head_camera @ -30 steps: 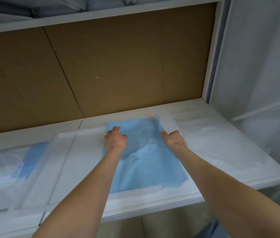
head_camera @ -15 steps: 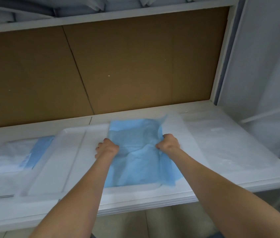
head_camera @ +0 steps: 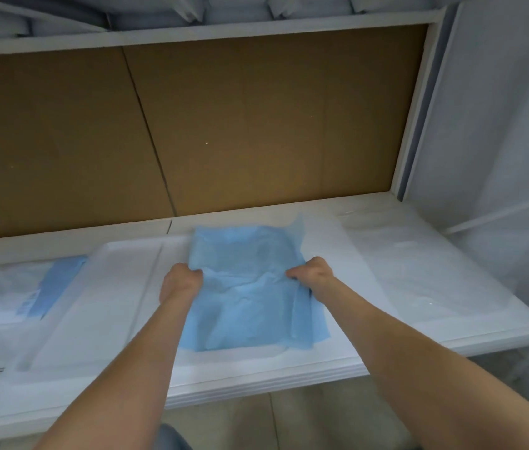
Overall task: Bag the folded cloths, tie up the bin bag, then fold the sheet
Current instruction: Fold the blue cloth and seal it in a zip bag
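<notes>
Both hands grip a blue sheet [head_camera: 250, 287] that lies on a white tray [head_camera: 120, 287] on the white shelf [head_camera: 451, 287]. The left hand [head_camera: 180, 282] clutches its left edge with curled fingers, and the right hand [head_camera: 313, 276] bunches the right edge, wrinkling the middle.

The sheet [head_camera: 250, 287] at centre frame was plain light blue. The shelf [head_camera: 289, 368] beneath was white. The back panel [head_camera: 256, 125] across the upper frame was plain brown. A packet [head_camera: 13, 293] at left was white with a blue band.
</notes>
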A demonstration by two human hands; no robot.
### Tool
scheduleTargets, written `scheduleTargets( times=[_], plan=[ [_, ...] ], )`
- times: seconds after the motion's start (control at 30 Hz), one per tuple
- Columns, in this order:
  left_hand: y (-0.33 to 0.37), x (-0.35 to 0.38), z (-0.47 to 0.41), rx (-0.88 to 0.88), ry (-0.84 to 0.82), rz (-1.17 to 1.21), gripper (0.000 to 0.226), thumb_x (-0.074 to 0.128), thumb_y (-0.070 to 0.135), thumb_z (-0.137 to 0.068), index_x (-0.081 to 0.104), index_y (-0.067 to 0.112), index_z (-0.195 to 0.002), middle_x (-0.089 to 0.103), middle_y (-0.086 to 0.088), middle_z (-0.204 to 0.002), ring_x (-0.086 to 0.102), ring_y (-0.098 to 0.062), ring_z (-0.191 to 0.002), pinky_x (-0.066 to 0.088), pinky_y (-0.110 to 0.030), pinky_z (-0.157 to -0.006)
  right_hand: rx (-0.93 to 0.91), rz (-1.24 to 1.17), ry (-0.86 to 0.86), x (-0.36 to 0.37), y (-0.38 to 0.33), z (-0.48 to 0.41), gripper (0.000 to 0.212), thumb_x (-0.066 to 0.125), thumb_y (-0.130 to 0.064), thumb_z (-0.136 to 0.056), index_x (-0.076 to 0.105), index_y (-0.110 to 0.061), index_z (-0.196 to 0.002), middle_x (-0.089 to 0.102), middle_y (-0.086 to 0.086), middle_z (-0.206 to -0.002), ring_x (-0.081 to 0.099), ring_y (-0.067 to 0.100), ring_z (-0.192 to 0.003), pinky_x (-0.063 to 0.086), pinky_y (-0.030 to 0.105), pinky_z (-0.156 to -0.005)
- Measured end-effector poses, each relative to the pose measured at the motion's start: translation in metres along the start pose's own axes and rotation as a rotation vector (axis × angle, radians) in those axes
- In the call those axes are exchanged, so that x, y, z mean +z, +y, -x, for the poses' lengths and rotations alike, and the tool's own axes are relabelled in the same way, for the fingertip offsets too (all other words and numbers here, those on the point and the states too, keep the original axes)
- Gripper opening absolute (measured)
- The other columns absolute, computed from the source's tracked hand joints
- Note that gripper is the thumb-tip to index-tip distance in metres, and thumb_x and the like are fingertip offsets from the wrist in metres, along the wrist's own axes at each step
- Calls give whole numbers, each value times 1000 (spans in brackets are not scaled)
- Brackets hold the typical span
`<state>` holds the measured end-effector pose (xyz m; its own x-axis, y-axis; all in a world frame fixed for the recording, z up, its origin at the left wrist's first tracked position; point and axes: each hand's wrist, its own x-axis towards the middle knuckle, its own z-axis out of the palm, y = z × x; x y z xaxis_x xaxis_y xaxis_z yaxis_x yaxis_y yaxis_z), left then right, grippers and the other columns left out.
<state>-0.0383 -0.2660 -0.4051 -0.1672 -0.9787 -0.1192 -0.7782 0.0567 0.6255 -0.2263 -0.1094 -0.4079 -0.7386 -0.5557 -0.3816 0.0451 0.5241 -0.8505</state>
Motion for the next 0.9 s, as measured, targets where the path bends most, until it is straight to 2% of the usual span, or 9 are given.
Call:
scheduleTargets(
  times=[0.07, 0.2, 0.37, 0.43, 0.5, 0.6, 0.7, 0.83, 0.9],
  plan=[
    [12, -4, 2, 58, 60, 33, 28, 50, 23, -88, 67, 8, -104, 67, -18, -107, 63, -36, -99, 50, -35, -80, -74, 29, 81, -3, -5, 3, 10, 59, -10, -76, 64, -7, -85, 63, 12, -90, 65, 32, -88, 55, 36, -77],
    [52, -14, 6, 165, 108, 244, 24, 51, 21, -91, 68, 4, -97, 68, -19, -103, 63, -36, -98, 49, -35, -83, -176, -47, 175, -19, -21, 5, 23, 45, -3, -82, 54, -14, -64, 58, 9, -80, 51, 27, -74, 43, 28, -66],
    [117, -2, 20, 229, 21, 651, 24, 52, 22, -94, 67, 9, -108, 67, -10, -111, 63, -30, -107, 49, -42, -97, -299, -125, 265, -78, -31, 8, 32, 43, -3, -88, 69, -16, -100, 69, 10, -98, 63, 29, -93, 50, 33, -81],
    [148, 10, 35, 311, -2, 743, 26, 51, 21, -96, 65, 7, -114, 65, -8, -114, 62, -23, -104, 47, -33, -97, -325, -94, 365, -115, -35, 9, 36, 42, -4, -90, 67, -17, -114, 68, 12, -110, 61, 32, -105, 48, 35, -88],
    [180, 22, 56, 414, -13, 759, 16, 48, 17, -98, 63, 14, -94, 60, -7, -96, 54, -17, -88, 41, -27, -79, -357, -112, 473, -153, -38, 9, 36, 44, -8, -89, 66, -21, -114, 67, 14, -113, 60, 35, -108, 49, 38, -90],
    [212, 49, 77, 434, -35, 812, 24, 47, 16, -98, 58, 20, -77, 57, -7, -88, 50, -16, -82, 39, -28, -73, -345, -133, 543, -203, -34, 5, 32, 45, -14, -91, 66, -20, -114, 67, 13, -112, 61, 34, -105, 49, 37, -87],
    [221, 82, 90, 346, -94, 796, 19, 45, 18, -99, 64, 14, -94, 61, -5, -87, 55, -20, -83, 41, -28, -74, -235, -59, 543, -235, -18, -11, 33, 44, -24, -96, 65, -14, -119, 64, 18, -117, 59, 36, -109, 47, 37, -87],
    [194, 132, 89, 134, -243, 506, 27, 47, 12, -95, 62, -3, -110, 65, -20, -112, 64, -34, -100, 52, -39, -85, -57, 133, 441, -243, 23, -29, 40, 39, -30, -99, 60, -4, -122, 58, 21, -128, 54, 37, -118, 44, 38, -94],
    [176, 146, 94, 55, -383, 314, 27, 52, 7, -89, 58, -7, -111, 64, -25, -111, 65, -39, -98, 56, -45, -74, 11, 328, 385, -239, 48, -32, 38, 39, -29, -99, 58, -7, -124, 54, 17, -134, 51, 34, -123, 43, 37, -99]
  ],
)
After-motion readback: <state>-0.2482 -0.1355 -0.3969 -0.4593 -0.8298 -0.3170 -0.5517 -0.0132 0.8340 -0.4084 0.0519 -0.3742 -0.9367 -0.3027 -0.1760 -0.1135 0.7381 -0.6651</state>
